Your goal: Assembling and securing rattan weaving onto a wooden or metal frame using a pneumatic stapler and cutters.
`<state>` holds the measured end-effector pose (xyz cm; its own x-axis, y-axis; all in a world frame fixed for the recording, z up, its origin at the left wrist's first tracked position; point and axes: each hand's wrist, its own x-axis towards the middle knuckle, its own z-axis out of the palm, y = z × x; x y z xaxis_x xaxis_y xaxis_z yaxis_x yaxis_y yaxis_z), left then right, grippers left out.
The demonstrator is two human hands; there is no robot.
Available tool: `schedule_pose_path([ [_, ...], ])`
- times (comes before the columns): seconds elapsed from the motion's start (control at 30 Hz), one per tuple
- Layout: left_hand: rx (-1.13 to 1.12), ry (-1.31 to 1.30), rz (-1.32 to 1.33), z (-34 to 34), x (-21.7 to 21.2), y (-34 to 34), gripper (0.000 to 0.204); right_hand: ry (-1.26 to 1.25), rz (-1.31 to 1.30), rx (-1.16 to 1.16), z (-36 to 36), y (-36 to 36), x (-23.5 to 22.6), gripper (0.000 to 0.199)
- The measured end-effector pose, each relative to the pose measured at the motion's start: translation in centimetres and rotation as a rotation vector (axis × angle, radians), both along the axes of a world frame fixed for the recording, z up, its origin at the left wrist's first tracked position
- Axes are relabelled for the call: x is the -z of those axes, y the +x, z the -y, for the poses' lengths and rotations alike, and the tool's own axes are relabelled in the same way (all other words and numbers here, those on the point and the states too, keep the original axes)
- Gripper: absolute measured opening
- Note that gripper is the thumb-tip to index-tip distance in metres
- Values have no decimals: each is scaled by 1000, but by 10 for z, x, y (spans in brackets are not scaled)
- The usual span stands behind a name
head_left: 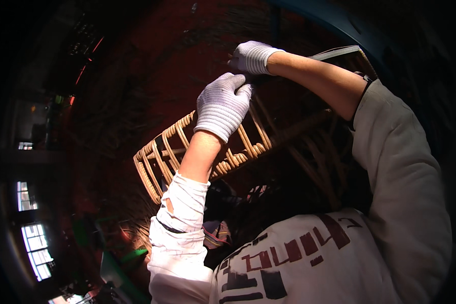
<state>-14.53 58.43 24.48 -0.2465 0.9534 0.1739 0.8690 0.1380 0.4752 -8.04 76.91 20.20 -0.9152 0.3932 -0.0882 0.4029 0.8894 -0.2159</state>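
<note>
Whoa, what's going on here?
Someone is bent over a frame made of brown cane, with both hands in pale striped gloves. The left hand is over the frame's far side, fingers curled. The right hand is close by, a little farther out and to the right, with its fingertips in shadow. It's too dark to tell exactly what the fingers hold. Bars and coils of cane show around the left arm.

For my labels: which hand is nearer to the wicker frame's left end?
The left hand, above and right of the frame's left end; the right hand, farther up-right.
</note>
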Motion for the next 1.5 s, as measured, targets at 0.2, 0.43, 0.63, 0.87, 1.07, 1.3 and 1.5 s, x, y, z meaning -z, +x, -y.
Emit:
schedule_pose_path([
  [0.2,81,-191,148,-16,9,-25,34,405,-826,-108,31,77,-42,18],
  [0.43,87,-348,392,-22,-5,-14,36,583,-516,-507,53,133,-25,33],
  [0.63,98,-341,383,-20,-7,-9,37,510,-469,-566,55,125,-26,27],
  [0.87,181,-215,183,-12,5,-25,31,375,-672,-482,62,88,-38,16],
  [1.07,109,-189,145,-7,2,-23,38,-84,-638,-155,51,68,-41,16],
  [1.3,-19,-92,-109,1,7,3,34,-309,-388,121,41,51,-49,24],
  [1.5,-97,301,-8,11,19,16,30,-277,-218,116,32,34,-44,25],
])
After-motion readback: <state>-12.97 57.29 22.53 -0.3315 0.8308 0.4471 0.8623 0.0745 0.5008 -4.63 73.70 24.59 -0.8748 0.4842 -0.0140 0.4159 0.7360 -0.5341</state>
